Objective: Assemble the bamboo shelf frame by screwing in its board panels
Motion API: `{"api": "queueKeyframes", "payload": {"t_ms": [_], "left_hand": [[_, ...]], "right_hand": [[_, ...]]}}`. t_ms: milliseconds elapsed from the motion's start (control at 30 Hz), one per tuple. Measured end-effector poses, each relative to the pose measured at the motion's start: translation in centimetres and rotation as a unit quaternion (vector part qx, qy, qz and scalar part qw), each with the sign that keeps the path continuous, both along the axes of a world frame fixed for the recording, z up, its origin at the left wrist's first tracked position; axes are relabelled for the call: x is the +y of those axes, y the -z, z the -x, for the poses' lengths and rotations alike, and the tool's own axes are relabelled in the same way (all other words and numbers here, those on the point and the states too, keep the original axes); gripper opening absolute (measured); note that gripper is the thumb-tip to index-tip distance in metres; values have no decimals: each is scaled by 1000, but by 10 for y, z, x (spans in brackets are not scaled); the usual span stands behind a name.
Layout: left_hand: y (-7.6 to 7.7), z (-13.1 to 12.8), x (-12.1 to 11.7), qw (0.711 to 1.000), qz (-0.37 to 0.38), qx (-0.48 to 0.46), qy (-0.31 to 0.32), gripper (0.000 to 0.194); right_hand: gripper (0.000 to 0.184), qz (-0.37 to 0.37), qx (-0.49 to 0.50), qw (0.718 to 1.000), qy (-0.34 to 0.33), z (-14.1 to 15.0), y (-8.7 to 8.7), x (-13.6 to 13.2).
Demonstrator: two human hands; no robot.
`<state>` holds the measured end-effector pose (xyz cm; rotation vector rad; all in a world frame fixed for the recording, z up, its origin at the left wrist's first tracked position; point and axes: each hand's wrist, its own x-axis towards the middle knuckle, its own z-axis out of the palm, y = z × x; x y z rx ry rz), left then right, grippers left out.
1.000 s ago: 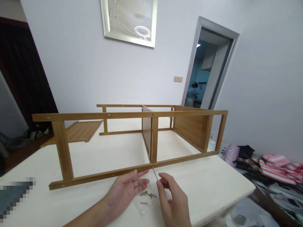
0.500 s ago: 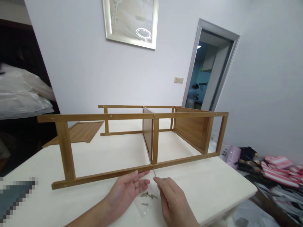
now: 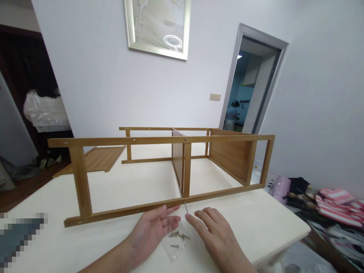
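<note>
A wooden shelf frame lies on its side on the white table. A thin metal rod, apparently a hex key, sticks out towards me from the front lower rail, below the middle upright. My right hand has a fingertip against the rod's near end, the other fingers loosely bent; the grip is partly hidden. My left hand is open, palm turned inward, its fingertips close under the same rail just left of the rod. Several screws lie on a small clear plastic bag between my hands.
A loose wooden panel rests at the table's far left. Beyond the right table edge are folded striped cloths and a purple roll. At left, a person's light clothing shows by the dark doorway. Another person stands in the far room.
My right hand has shifted from pinching the rod, through a turn, to touching its end with looser fingers. My left hand stays put. A person at left has moved farther off.
</note>
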<state>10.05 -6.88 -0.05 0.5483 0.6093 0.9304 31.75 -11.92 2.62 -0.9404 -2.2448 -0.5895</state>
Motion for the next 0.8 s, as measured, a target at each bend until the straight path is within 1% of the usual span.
{"api": "queueKeyframes", "payload": {"t_ms": [100, 233, 333, 467, 667, 800], "left_hand": [[-1, 0, 0, 1000, 0, -1, 1, 27], [-1, 1, 0, 1000, 0, -2, 17, 30], [-2, 1, -1, 1000, -1, -6, 23, 31], [-2, 0, -1, 1000, 0, -10, 17, 31], [1, 1, 1, 1000, 0, -11, 20, 31], [0, 1, 1, 1000, 1, -8, 22, 30]], "right_hand": [[25, -25, 2, 1000, -1, 2, 3, 2], [19, -40, 22, 999, 2, 9, 14, 7], [15, -53, 40, 998, 3, 16, 19, 11], [13, -66, 44, 997, 14, 22, 19, 11], [19, -93, 43, 994, 39, 22, 18, 7], [16, -102, 32, 993, 56, 25, 18, 5]]}}
